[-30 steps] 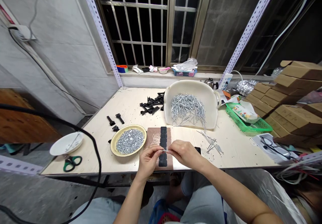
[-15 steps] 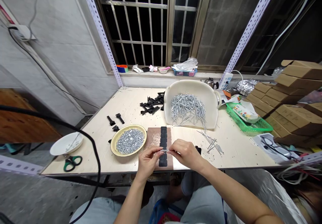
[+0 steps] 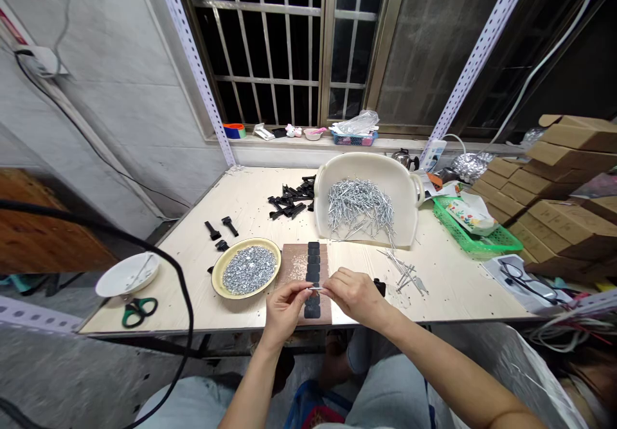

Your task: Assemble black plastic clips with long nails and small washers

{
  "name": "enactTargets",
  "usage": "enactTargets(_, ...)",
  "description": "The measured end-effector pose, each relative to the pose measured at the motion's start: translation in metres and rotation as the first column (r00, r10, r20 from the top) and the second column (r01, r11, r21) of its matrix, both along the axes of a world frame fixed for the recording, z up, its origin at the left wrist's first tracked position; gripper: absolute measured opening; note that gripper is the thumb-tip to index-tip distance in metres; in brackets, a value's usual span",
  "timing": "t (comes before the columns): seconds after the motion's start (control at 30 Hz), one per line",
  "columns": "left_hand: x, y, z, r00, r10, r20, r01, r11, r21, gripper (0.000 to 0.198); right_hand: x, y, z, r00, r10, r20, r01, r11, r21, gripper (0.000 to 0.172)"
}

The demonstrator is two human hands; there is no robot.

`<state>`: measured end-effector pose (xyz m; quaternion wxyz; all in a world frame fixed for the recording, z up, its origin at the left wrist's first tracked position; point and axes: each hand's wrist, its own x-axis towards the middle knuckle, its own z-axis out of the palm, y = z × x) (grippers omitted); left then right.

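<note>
Low in the frame's center we've got our left hand (image 3: 284, 305) and right hand (image 3: 354, 294) pinching a thin metal pin (image 3: 315, 288) between them — right over the row of black pads (image 3: 313, 279).

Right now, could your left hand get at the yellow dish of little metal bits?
Probably yes: the yellow dish sits just left of the left hand, with nothing between them. But that hand and the right hand are both pinching a thin metal pin, so it is not free.

The left hand (image 3: 284, 310) and right hand (image 3: 355, 295) extend from bare forearms (image 3: 436, 370), above pale blue-grey trousers (image 3: 390, 387).
</note>
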<state>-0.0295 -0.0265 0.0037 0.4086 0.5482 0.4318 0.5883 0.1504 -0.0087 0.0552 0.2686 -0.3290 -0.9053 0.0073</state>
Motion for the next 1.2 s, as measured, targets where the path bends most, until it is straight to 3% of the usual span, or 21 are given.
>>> enactTargets(0.17,-0.001,0.0,-0.002,1.0,-0.019,-0.013,0.019,1.0,-0.011,0.01,0.004,-0.002,0.0,0.99,0.052,-0.132,-0.074,0.983,-0.167,0.015)
enactTargets(0.27,0.0,0.003,-0.002,0.997,-0.043,-0.058,0.043,0.999,0.002,0.018,0.008,0.007,-0.011,0.982,0.074,-0.174,-0.111,0.971,-0.211,0.014)
enactTargets(0.33,0.002,0.006,-0.003,0.995,-0.043,-0.092,0.043,0.999,-0.007,0.036,0.009,0.027,-0.024,0.986,0.02,-0.165,-0.062,0.966,-0.253,0.013)
enactTargets(0.4,0.006,0.009,-0.005,0.995,-0.026,-0.093,0.02,0.998,-0.057,0.051,0.008,0.056,-0.039,0.988,-0.107,-0.114,0.065,0.945,-0.321,0.012)
enactTargets(0.5,0.008,0.012,-0.01,0.999,0.038,-0.027,-0.041,0.988,-0.146,0.052,0.004,0.096,-0.058,0.969,-0.243,-0.045,0.206,0.895,-0.396,0.012)
enactTargets(0.57,0.004,0.013,-0.014,0.996,0.09,0.016,-0.085,0.981,-0.175,0.048,0.003,0.105,-0.065,0.973,-0.227,-0.039,0.191,0.889,-0.415,0.014)
enactTargets(0.67,-0.008,0.012,-0.018,0.987,0.161,0.027,-0.153,0.969,-0.195,0.044,0.004,0.092,-0.072,0.999,-0.049,-0.018,0.035,0.887,-0.46,0.009)
enactTargets(0.77,-0.015,0.01,-0.018,0.968,0.25,0.015,-0.241,0.947,-0.211,0.042,0.006,0.082,-0.075,0.991,0.128,-0.021,-0.118,0.822,-0.558,0.012)
enactTargets(0.97,-0.012,0.003,-0.015,0.981,0.194,-0.004,-0.19,0.96,-0.207,0.039,0.001,0.097,-0.073,0.988,-0.132,-0.083,0.068,0.844,-0.532,0.022)
enactTargets(1.1,-0.025,0.002,-0.016,0.957,0.289,-0.02,-0.285,0.927,-0.244,0.038,0.0,0.071,-0.082,0.983,0.162,-0.085,-0.181,0.784,-0.594,0.008)
enactTargets(1.13,-0.027,0.002,-0.016,0.953,0.302,-0.023,-0.298,0.923,-0.242,0.038,0.0,0.069,-0.082,0.98,0.177,-0.092,-0.197,0.775,-0.601,0.008)
enactTargets(1.2,-0.026,0.0,-0.016,0.959,0.282,-0.039,-0.283,0.933,-0.222,0.037,-0.002,0.077,-0.08,0.994,0.024,-0.107,-0.082,0.81,-0.581,0.012)
